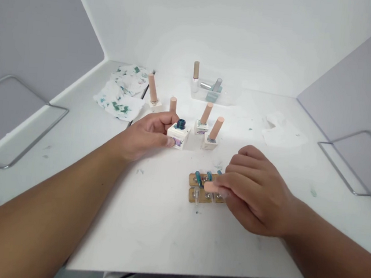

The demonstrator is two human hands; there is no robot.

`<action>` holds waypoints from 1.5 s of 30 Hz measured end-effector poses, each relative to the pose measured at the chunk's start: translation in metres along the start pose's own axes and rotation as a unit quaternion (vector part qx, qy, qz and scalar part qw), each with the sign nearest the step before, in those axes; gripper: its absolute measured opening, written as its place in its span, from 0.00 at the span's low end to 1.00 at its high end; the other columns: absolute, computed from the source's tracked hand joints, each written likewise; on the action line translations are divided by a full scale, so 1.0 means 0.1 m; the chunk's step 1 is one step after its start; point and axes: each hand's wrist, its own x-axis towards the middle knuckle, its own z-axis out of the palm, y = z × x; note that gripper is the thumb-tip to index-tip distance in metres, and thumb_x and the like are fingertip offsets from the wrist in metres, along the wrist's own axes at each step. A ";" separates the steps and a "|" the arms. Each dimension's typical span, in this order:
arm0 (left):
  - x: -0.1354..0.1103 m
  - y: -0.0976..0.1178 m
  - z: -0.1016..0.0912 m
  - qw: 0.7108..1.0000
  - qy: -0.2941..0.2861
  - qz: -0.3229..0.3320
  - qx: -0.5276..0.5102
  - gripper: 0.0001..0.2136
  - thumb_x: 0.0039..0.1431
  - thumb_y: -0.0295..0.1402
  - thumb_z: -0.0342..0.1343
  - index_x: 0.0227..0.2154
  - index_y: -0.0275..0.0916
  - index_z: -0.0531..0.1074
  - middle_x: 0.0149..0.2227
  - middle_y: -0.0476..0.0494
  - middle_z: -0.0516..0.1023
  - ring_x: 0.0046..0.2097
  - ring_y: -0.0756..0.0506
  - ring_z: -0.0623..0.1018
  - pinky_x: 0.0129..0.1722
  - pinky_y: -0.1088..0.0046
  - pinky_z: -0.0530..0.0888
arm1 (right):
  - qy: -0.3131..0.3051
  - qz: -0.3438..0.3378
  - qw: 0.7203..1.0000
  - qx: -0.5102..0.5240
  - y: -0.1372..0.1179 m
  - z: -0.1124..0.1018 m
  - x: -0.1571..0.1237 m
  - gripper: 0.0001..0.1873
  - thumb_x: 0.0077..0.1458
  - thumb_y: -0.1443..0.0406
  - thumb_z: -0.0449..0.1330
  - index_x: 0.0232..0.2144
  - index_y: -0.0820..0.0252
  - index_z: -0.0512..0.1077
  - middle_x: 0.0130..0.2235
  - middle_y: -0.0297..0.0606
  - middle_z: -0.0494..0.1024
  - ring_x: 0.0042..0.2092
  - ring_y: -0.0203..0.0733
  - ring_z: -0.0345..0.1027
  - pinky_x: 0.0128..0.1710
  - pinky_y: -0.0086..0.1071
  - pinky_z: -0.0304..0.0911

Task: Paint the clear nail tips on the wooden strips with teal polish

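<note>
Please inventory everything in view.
Open bottle: 1, white, centre
Capped bottles: 4, one obscured, peach caps, centre
Held cap: 1, peach, over strips
Strips: 2, brown, centre right
Nail tips: 5+, teal and clear, strips
Tray: 1, clear, rear
Small bottles: about 3, white, teal, at tray
Wipes: uncounted, green-stained, rear left
Tissue: 1, white, rear right
Wire frames: 2, silver, sides
Panels: 3, grey, white, around
Table: 1, white, beneath
Left hand: 1, bare, on open bottle
Right hand: 1, bare, on cap
Forearms: 2, bare, foreground

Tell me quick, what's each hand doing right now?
Left hand: closed, holding an uncapped white boxy bottle.
Right hand: closed, holding a peach-coloured rod-shaped cap.
</note>
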 end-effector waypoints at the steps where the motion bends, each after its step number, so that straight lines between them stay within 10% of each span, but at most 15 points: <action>1: 0.00 0.00 0.00 1.000 -0.001 0.002 -0.001 0.11 0.46 0.28 0.62 0.36 0.37 0.73 0.32 0.47 0.72 0.31 0.50 0.70 0.32 0.77 0.70 | -0.007 -0.013 1.000 0.019 0.00 -0.01 -0.01 0.04 0.50 0.72 0.52 0.29 0.61 0.66 0.21 0.31 0.65 0.24 0.35 0.51 0.31 0.35 0.49; 24: -0.02 0.01 -0.02 0.998 -0.032 -0.032 0.050 0.12 0.49 0.33 0.60 0.39 0.44 0.73 0.32 0.49 0.72 0.32 0.49 0.70 0.32 0.77 0.69 | 0.135 0.028 0.990 0.018 0.35 -0.47 -0.43 0.10 0.46 0.75 0.54 0.33 0.61 0.66 0.21 0.31 0.66 0.22 0.33 0.55 0.26 0.34 0.52; 45: -0.09 0.01 -0.10 0.985 0.063 -0.091 0.136 0.17 0.45 0.42 0.63 0.40 0.46 0.75 0.48 0.39 0.71 0.44 0.37 0.74 0.34 0.65 0.76 | 0.040 0.039 0.997 0.047 0.42 -0.40 -0.51 0.08 0.46 0.76 0.52 0.28 0.62 0.66 0.18 0.29 0.60 0.21 0.32 0.50 0.27 0.34 0.50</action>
